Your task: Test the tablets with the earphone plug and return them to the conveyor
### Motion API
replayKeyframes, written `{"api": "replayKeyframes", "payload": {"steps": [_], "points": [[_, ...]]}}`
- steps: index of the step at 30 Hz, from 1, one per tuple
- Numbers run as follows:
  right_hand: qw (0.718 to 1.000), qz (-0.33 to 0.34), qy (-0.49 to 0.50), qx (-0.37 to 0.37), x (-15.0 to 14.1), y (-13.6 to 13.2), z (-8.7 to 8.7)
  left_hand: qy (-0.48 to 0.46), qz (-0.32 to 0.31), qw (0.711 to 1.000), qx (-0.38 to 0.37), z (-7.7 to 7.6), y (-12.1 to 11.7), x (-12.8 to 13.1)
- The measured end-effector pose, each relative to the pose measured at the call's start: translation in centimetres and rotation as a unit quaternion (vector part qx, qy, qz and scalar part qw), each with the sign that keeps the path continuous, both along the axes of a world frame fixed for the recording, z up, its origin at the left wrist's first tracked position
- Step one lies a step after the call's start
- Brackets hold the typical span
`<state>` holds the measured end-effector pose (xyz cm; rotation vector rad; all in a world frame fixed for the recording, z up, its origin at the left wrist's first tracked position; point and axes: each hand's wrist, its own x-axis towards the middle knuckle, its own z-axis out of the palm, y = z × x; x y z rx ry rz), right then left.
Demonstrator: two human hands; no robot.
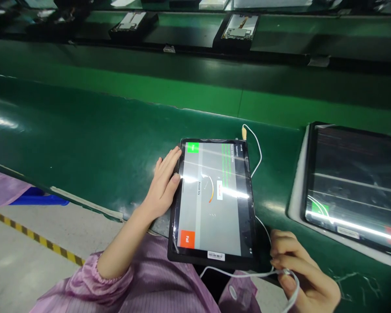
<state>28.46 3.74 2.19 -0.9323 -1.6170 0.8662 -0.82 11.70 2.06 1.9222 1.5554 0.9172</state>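
Note:
A tablet (228,217) in a black frame lies before me, its lit screen turned sideways with a green box, a red "Fail" box and a dial. My left hand (164,184) rests along the tablet's left edge, fingers stretched out and thumb at the rim. To the lower right, my right hand (301,269) pinches a white headset cable (237,274) between thumb and fingers. The cable's yellowish plug (244,132) sits at the tablet's top right corner, and part of the cable passes behind the tablet. What lies inside the right fingers is partly hidden.
Another tablet (355,174) lies on white foam (296,191) to the right. Beyond the green bench (84,126), a line carries opened devices (241,28) in black holders. Yellow-black floor tape (35,237) runs at lower left, near a blue object (41,199).

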Motion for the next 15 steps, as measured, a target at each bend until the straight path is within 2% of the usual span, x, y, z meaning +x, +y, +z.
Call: {"api": "replayKeyframes", "payload": {"steps": [8,12,15], "points": [[0.999,0.023,-0.025,0.020,-0.3,0.5,0.4,0.016,0.001,1.000,-0.016,0.2,0.1,0.1],[0.996,0.039,-0.066,0.044,-0.4,0.2,1.3,0.023,-0.002,1.000,-0.016,0.2,0.1,0.1],[0.990,0.103,-0.092,0.024,-0.4,-0.6,2.7,0.025,-0.002,1.000,-0.019,0.2,0.1,0.1]]}}
